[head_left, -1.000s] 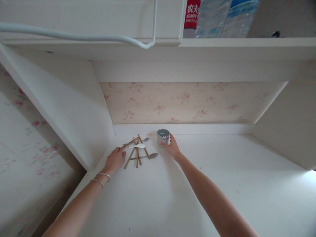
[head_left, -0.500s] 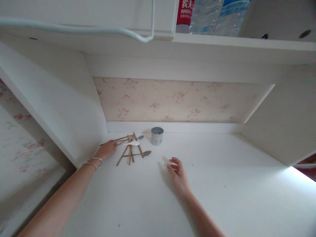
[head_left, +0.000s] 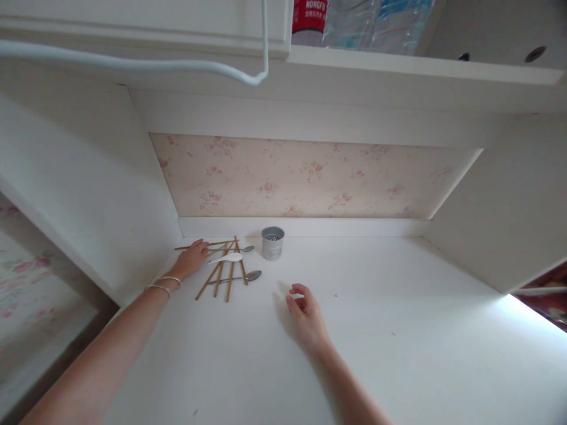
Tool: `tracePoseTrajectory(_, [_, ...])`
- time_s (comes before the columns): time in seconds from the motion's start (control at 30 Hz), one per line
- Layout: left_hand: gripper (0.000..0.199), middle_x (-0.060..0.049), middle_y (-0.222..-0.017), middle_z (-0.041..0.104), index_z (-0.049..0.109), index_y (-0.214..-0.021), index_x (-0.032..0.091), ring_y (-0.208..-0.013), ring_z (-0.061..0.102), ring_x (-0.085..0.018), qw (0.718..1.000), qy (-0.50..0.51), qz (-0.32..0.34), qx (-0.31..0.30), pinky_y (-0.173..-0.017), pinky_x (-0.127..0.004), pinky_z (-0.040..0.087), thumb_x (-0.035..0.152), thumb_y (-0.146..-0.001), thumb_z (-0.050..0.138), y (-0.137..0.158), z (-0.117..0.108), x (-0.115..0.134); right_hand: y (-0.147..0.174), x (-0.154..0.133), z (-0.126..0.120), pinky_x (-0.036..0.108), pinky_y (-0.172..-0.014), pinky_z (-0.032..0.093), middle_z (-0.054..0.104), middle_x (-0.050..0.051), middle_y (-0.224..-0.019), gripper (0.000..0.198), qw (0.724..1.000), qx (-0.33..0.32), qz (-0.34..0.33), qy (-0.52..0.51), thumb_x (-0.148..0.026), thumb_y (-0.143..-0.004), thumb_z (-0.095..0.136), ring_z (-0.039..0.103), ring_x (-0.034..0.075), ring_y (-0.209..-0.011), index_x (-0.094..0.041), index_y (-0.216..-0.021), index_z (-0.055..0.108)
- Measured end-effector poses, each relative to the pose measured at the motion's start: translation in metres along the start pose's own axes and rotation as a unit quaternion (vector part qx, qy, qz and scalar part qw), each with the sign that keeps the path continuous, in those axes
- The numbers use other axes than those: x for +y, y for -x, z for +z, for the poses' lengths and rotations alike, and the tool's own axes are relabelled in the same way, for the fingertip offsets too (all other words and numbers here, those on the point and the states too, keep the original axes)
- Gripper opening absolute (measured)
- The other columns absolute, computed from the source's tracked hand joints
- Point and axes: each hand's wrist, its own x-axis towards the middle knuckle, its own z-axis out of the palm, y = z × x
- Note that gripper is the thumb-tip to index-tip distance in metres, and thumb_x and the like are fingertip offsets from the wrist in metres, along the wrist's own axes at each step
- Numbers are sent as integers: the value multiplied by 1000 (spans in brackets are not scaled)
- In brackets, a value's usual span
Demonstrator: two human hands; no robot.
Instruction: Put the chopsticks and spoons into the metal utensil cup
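My left hand [head_left: 194,258], a bracelet on its wrist, reaches into the utensils at the left. Its fingers are closed on a brown chopstick [head_left: 224,242], whose ends stick out on both sides. Beside it lie several more chopsticks [head_left: 230,283], fanned and crossing, a white spoon [head_left: 231,257] on top of them, and two metal spoons [head_left: 254,275] [head_left: 248,249]. A grey metal cup with holes [head_left: 272,245] stands upright to their right. My right hand [head_left: 306,314] hovers low over the table with bent fingers, thumb apart, holding nothing.
The white tabletop [head_left: 398,307] runs between side panels [head_left: 487,224] and a floral back wall [head_left: 310,177]. Overhead, a shelf [head_left: 398,68] bears plastic bottles [head_left: 310,20]. A white cable [head_left: 155,66] hangs across the upper left.
The view has shifted so that the scene sits farther left. The chopsticks beneath the white spoon are more fanned out. My left hand has moved slightly; my right hand keeps its bent pose.
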Motion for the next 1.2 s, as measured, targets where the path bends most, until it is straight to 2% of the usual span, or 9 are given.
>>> tracePoseTrajectory(0.1, [45,-10,-136,50,54,-121,15,-130,40,-20,999,24,20,43,-110,-33,30,32,-93,24,24,-3,18,1,-2,0,25,-52,42,62,0,-76,31,1000,-17,4,11,-44,-84,53,56,14,-59,-22,-107,54])
tracePoseTrajectory(0.17, [40,-8,-129,54,55,-117,17,-124,46,-20,996,43,33,64,-107,-33,34,35,-92,29,49,-6,36,1,-4,-1,24,-51,41,62,0,-75,31,1000,-25,3,12,-44,-84,53,54,13,-56,-22,-106,55])
tracePoseTrajectory(0.2, [38,-8,-124,57,56,-114,18,-117,51,-20,995,60,33,76,-103,-33,39,37,-91,31,64,-7,48,2,-4,-1,24,-51,41,62,0,-77,31,1000,-27,2,11,-45,-84,53,54,13,-56,-23,-105,56])
tracePoseTrajectory(0.27, [30,-7,-102,64,57,-97,19,-93,60,-20,979,183,-1,85,-86,-33,48,40,-89,38,96,-9,74,2,-4,-1,24,-51,40,63,1,-80,31,1000,-29,-2,12,-46,-84,53,53,13,-56,-23,-104,58])
tracePoseTrajectory(0.37, [24,0,-75,58,51,-86,24,-69,57,-17,943,328,-36,34,-66,-28,47,47,-84,46,145,-6,118,3,-5,-1,25,-52,39,64,2,-77,31,999,-29,-4,22,-47,-84,52,54,15,-58,-22,-99,61])
tracePoseTrajectory(0.43, [29,4,-61,46,43,-71,25,-57,48,-14,920,388,-60,-20,-55,-25,40,50,-82,48,170,-2,145,5,-7,-1,26,-54,39,64,2,-72,32,999,-30,0,29,-48,-85,51,55,16,-60,-21,-95,64])
tracePoseTrajectory(0.57, [41,7,-50,28,34,-60,23,-46,29,-10,851,497,-76,-151,-45,-25,24,53,-79,53,198,6,180,10,-12,-3,26,-56,38,63,1,-65,33,998,-44,12,38,-48,-86,48,55,16,-59,-20,-89,66])
tracePoseTrajectory(0.73, [44,9,-50,23,31,-61,21,-47,22,-8,819,533,-73,-199,-47,-24,17,53,-79,55,204,6,186,14,-17,-3,24,-56,36,61,0,-63,34,996,-66,4,61,-46,-88,46,53,14,-58,-18,-84,66])
tracePoseTrajectory(1.2, [41,8,-55,23,31,-61,21,-54,24,-9,835,512,-24,-199,-51,-25,20,49,-82,53,206,7,184,15,-25,0,23,-55,35,62,0,-61,34,989,-85,-11,120,-42,-89,45,53,13,-56,-18,-79,66])
